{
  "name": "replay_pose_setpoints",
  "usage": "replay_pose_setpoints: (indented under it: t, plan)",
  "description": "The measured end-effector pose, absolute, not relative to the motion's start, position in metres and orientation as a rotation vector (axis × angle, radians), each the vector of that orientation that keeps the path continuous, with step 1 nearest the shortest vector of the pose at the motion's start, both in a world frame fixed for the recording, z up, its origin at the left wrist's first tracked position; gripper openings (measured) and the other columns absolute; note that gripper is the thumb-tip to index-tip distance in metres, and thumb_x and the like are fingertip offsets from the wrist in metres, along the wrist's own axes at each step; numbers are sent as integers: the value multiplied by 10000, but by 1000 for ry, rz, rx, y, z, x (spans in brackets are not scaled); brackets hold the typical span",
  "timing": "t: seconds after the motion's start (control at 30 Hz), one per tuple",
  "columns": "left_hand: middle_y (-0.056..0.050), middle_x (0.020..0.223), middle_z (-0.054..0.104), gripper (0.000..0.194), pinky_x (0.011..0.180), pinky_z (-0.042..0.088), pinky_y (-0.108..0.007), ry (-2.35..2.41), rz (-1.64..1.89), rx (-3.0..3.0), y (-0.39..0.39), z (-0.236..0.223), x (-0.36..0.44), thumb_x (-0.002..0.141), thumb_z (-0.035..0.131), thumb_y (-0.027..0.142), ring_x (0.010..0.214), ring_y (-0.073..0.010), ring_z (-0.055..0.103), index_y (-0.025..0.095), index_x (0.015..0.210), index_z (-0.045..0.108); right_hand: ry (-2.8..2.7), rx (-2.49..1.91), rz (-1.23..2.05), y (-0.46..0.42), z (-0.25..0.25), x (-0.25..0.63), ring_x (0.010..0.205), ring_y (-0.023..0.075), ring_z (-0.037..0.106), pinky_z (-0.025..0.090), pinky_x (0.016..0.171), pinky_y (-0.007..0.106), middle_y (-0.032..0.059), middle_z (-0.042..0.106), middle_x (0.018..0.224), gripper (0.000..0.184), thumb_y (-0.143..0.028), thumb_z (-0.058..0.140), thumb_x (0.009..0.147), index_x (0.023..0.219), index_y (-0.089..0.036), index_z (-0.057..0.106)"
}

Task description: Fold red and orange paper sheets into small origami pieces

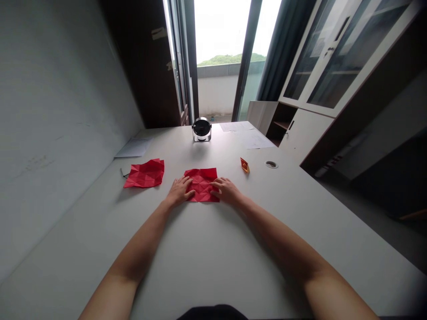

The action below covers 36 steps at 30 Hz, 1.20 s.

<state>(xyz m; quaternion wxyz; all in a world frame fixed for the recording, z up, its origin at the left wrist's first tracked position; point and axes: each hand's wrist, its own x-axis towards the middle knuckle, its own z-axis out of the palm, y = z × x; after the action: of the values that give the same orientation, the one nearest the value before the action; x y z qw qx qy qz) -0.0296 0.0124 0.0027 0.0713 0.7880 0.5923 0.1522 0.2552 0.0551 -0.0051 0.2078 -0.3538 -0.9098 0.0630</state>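
Observation:
A creased red paper square (202,182) lies flat on the white table (213,258) in front of me. My left hand (180,191) rests on its left edge with the fingers stretched out flat. My right hand (227,190) presses on its right edge, fingers also spread and flat. Neither hand grips anything. A second creased red paper sheet (146,173) lies to the left, apart from my hands. A small folded red and orange paper piece (244,165) stands to the right of the square.
A small black desk fan (202,129) stands at the far middle of the table. White paper sheets lie at the far left (134,147) and far right (254,140). A round cable hole (271,164) sits right. A wall runs along the left; cabinets stand right.

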Motion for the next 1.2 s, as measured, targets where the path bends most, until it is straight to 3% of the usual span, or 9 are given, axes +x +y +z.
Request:
replay_pose_setpoints:
  t: [0.13, 0.3, 0.5, 0.6, 0.73, 1.0, 1.2]
  plan:
    - [-79, 1619, 311, 623, 1218, 124, -547, 1722, 322, 2412, 15, -7, -29, 930, 504, 565, 1502, -299, 235, 299, 1489, 435, -2501, -962, 137, 51, -5, 247, 1215, 273, 555, 406, 1059, 447, 94, 621, 1327, 349, -407, 548, 972, 1272, -272, 663]
    - [-64, 1647, 238, 728, 1221, 101, -545, 1639, 286, 2474, 16, -13, -21, 907, 479, 644, 1520, -302, 191, 323, 1545, 341, -2605, -938, 179, 56, -18, 242, 1431, 284, 373, 312, 1167, 454, 86, 419, 1551, 556, -523, 544, 957, 1451, -270, 508]
    - [-72, 1655, 208, 782, 1222, 74, -542, 1684, 239, 2431, 18, -15, -21, 890, 450, 705, 1524, -315, 167, 306, 1552, 329, -2563, -1243, 167, 70, -26, 254, 1489, 314, 264, 205, 1200, 526, 122, 332, 1597, 643, -607, 395, 991, 1521, -243, 408]
    - [-61, 1655, 214, 760, 1226, 72, -528, 1699, 256, 2432, 17, -16, -20, 905, 428, 699, 1527, -301, 161, 315, 1552, 325, -2579, -1154, 163, 66, -24, 252, 1504, 305, 227, 176, 1212, 522, 111, 292, 1615, 672, -620, 398, 985, 1543, -247, 370]
    - [-69, 1654, 213, 794, 1227, 81, -525, 1741, 270, 2419, 15, -16, -19, 899, 404, 723, 1527, -304, 157, 294, 1561, 311, -2670, -1018, 236, 61, -21, 245, 1504, 285, 235, 188, 1220, 475, 84, 289, 1619, 719, -662, 413, 962, 1556, -262, 345]
    - [-40, 1669, 146, 788, 1229, 77, -523, 1775, 139, 2363, 17, -13, -18, 923, 305, 732, 1537, -291, 114, 294, 1577, 262, -2669, -1329, 208, 72, -20, 261, 1520, 287, 175, 114, 1226, 481, 118, 222, 1637, 786, -701, 297, 967, 1569, -197, 312]
    - [-71, 1622, 306, 769, 1221, 164, -495, 1793, 320, 2376, 16, -13, -19, 911, 417, 690, 1492, -303, 259, 269, 1550, 330, -2647, -1253, 221, 72, -21, 264, 1496, 282, 252, 110, 1229, 478, 101, 282, 1620, 793, -714, 356, 944, 1571, -231, 309]
